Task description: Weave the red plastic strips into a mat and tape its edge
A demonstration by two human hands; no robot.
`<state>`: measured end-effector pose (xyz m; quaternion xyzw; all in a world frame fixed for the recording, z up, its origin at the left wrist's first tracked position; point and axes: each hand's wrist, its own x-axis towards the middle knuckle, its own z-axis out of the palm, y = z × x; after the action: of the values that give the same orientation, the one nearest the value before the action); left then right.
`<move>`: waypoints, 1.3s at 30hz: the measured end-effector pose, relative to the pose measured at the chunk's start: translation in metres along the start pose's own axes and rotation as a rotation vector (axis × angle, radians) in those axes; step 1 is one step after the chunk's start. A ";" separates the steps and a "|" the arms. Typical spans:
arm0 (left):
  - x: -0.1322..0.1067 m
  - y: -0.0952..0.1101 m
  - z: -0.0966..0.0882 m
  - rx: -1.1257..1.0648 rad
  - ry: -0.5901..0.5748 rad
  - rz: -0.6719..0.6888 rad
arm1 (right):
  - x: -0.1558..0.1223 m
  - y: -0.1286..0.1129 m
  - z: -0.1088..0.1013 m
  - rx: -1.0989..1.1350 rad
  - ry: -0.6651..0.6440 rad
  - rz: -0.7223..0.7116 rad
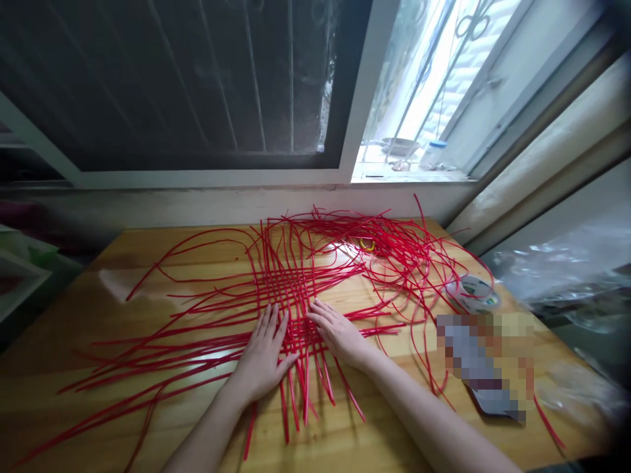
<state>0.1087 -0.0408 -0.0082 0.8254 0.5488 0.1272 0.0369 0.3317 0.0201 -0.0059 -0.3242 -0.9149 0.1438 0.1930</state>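
Long thin red strands cross each other in a loose woven grid (pixel 283 286) on the wooden table (pixel 394 420). Their ends fan out to the left, to the right and towards me. My left hand (pixel 266 348) lies flat on the lower left of the weave, fingers stretched out and thumb spread. On its right side rests my right hand (pixel 340 332), its fingers extended over the strands. Both palms face down, and parts of the weave beneath them are hidden. Neither hand grips a strand that I can see.
A tangled heap of loose red strands (pixel 389 240) lies at the back right, with a yellow ring (pixel 367 244) among them. A roll of clear tape (pixel 473 293) and a blurred-out object (pixel 478 368) lie at the right. A window (pixel 345 131) stands behind the table.
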 end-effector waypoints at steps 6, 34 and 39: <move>0.019 -0.009 -0.004 -0.098 0.179 -0.145 | 0.003 0.002 -0.001 -0.031 0.184 0.089; 0.039 -0.010 -0.016 -0.125 0.083 -0.217 | 0.018 -0.012 0.000 -0.144 0.146 0.228; 0.026 -0.006 -0.008 -0.047 0.143 -0.308 | 0.019 -0.010 0.009 -0.116 0.144 0.233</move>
<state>0.1113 -0.0153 0.0024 0.7192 0.6670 0.1912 0.0364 0.3088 0.0235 -0.0048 -0.4482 -0.8616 0.0888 0.2210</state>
